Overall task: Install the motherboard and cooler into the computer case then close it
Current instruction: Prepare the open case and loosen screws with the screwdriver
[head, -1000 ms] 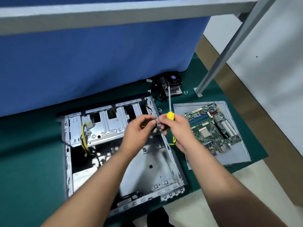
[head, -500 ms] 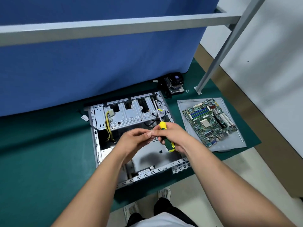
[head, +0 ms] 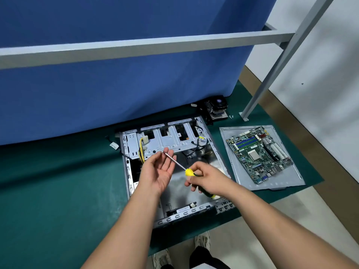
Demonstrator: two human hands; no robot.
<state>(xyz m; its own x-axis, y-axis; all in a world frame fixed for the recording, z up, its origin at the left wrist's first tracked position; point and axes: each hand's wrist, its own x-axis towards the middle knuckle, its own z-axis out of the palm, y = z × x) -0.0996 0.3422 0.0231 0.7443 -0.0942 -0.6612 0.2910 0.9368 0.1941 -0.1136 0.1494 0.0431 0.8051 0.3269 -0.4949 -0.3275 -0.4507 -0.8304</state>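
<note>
While the right hand (head: 208, 178) grips a yellow-and-green screwdriver (head: 189, 172) at centre frame, the left hand (head: 159, 171) lies palm-up with fingers spread under its shaft. Beneath both sits the open computer case (head: 128, 171); the motherboard (head: 259, 153) lies on a grey panel (head: 291, 179) at right, the cooler (head: 216, 109) above.

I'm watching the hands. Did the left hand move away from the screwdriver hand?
Yes. The left hand was pinched together with the right hand; now it lies open, palm up, farther left over the computer case, screwdriver shaft across its fingers.
</note>
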